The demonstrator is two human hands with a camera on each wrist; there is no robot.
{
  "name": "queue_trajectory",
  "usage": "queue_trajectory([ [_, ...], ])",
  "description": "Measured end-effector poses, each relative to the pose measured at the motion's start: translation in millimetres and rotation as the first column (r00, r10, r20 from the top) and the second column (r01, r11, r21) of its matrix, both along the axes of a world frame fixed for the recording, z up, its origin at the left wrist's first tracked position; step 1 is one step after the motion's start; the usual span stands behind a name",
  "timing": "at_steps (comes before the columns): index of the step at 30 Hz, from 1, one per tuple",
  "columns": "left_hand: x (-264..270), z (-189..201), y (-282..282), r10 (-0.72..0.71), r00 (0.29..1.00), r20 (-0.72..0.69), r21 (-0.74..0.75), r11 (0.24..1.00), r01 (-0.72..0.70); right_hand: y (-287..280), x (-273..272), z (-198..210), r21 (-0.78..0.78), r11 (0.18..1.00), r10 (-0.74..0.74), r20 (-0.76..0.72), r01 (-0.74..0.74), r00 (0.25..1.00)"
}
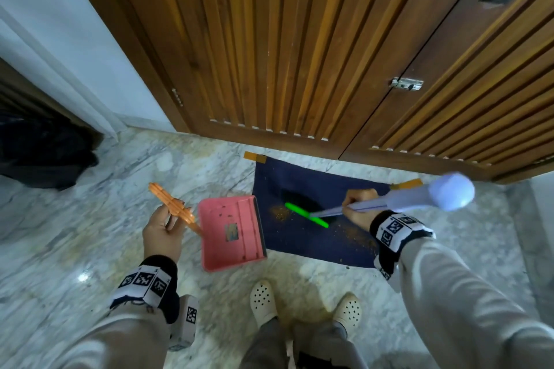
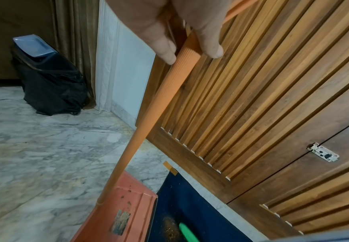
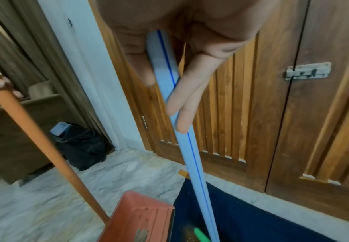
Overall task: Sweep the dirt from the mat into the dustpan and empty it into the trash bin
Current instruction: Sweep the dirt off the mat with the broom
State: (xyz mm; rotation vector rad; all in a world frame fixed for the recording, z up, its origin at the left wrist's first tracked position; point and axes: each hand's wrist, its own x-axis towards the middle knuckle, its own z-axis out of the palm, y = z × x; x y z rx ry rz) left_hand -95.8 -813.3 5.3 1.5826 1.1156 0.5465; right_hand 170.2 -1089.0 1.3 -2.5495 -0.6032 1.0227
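A dark blue mat [image 1: 314, 237] lies on the marble floor before a wooden door, with brown dirt [image 1: 280, 213] piled near its left edge and more dirt scattered at its right. A pink dustpan [image 1: 230, 232] sits on the floor with its lip on the mat's left edge. My left hand [image 1: 163, 229] grips its long orange handle [image 2: 169, 91]. My right hand [image 1: 358, 208] grips the pale blue broom handle [image 3: 181, 127]. The broom's green head [image 1: 305, 214] and black bristles rest on the mat just right of the dirt pile.
A black trash bin [image 2: 49, 78] with a grey lid and black liner stands at the left by the wall and curtain. The slatted wooden door [image 1: 329, 54] with a metal latch [image 1: 407, 84] runs behind the mat. My two feet in white clogs [image 1: 263, 299] stand near the mat.
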Motion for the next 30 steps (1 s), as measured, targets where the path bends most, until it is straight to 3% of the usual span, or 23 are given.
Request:
queue_trajectory([
  [1, -1, 0, 0, 0.007, 1.0, 0.003, -0.007, 1.0, -0.007, 1, 2, 4, 0.001, 1.0, -0.015, -0.036, 0.015, 0.999],
  [4, -2, 1, -1, 0.01, 1.0, -0.011, -0.019, 1.0, -0.01, 7, 12, 44, 0.009, 0.999, -0.041, 0.052, 0.041, 0.998],
  [8, -1, 4, -6, -0.028, 0.999, -0.027, 0.001, 1.0, 0.028, 12, 43, 78, 0.231, 0.939, -0.29, 0.134, 0.255, 0.947],
  [10, 1, 5, -9, -0.026, 1.0, -0.017, -0.008, 1.0, 0.026, 18, 48, 87, 0.285, 0.913, -0.334, 0.106, 0.293, 0.937],
  [13, 3, 4, -11, -0.021, 1.0, -0.007, -0.018, 1.0, 0.021, 28, 30, 81, 0.162, 0.969, -0.207, 0.107, 0.188, 0.972],
  [16, 4, -1, -9, -0.039, 0.999, -0.008, 0.01, 0.999, 0.039, 35, -6, 52, 0.0, 0.994, -0.113, -0.038, 0.113, 0.993],
  [20, 3, -2, -7, -0.045, 0.999, -0.008, 0.017, 0.999, 0.045, 21, -32, 18, 0.037, 0.998, 0.045, -0.042, -0.044, 0.998],
  [22, 3, 1, -8, -0.037, 0.999, -0.005, 0.002, 0.999, 0.037, 27, -26, 29, -0.027, 0.992, 0.117, -0.102, -0.12, 0.988],
  [24, 3, 4, -9, -0.019, 1.0, -0.003, -0.014, 1.0, 0.018, 32, -10, 45, -0.107, 0.991, 0.056, -0.193, -0.078, 0.98],
  [27, 5, 8, -11, -0.005, 1.0, 0.004, -0.033, 0.999, 0.005, 50, 23, 84, 0.081, 0.993, -0.076, -0.1, 0.084, 0.992],
  [30, 5, 11, -10, -0.003, 1.0, -0.02, -0.015, 1.0, 0.003, 58, 40, 97, 0.358, 0.913, -0.239, 0.081, 0.196, 0.968],
])
